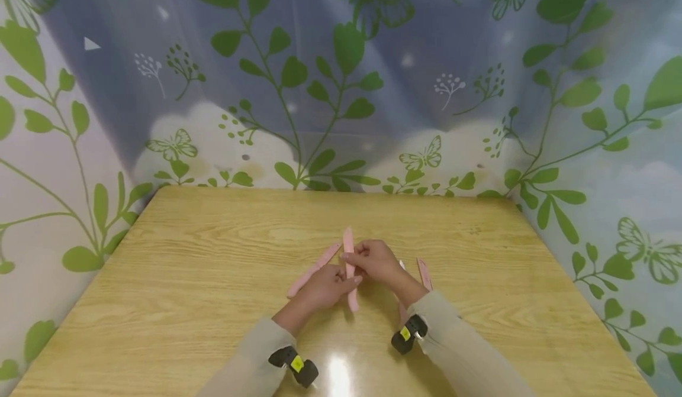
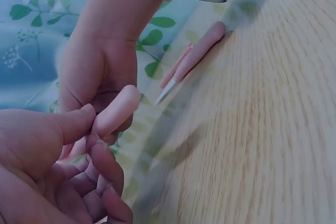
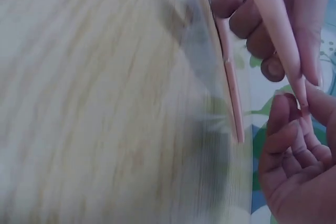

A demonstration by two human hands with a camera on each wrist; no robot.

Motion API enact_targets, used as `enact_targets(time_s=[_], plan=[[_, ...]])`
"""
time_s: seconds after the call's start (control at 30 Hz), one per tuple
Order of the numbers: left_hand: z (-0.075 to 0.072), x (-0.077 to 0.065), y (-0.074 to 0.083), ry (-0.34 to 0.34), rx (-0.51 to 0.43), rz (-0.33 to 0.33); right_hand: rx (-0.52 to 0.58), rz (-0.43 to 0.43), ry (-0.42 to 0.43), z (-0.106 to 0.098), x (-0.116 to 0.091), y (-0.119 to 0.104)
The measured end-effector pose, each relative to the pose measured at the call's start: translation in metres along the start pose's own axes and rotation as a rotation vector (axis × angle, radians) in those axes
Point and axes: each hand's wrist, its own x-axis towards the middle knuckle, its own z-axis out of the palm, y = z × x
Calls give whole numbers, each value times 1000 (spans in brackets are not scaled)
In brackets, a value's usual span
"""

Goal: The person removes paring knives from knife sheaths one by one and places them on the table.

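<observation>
A slim pink knife (image 1: pixel 348 241), apparently covered by its pink sheath, is held above the table between both hands. My left hand (image 1: pixel 326 286) pinches its nearer part between thumb and fingers. Farther up, my right hand (image 1: pixel 375 261) pinches it from the right side. The rounded end of the knife (image 2: pixel 121 107) sticks out past the fingers in the left wrist view. On the table left of the hands lies a second pink knife (image 1: pixel 303 281), slanted. It also shows as a long pink strip (image 3: pixel 234 98) in the right wrist view.
Under the right forearm lies a pink-handled knife (image 2: pixel 198 53) with a bare white blade. A narrow pink sheath (image 1: pixel 424 273) lies beside it. All rest on a wood-grain table (image 1: pixel 213 231), with leaf-patterned cloth (image 1: pixel 298 77) hanging behind and at the sides.
</observation>
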Motion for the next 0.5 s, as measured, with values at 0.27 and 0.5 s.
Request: enact_targets(time_s=[0.27, 0.5], plan=[[-6, 1, -3, 10, -57, -23, 214, 5, 61, 1, -3, -4], [-4, -3, -6, -51, -183, -32, 361, 52, 12, 1, -6, -6]])
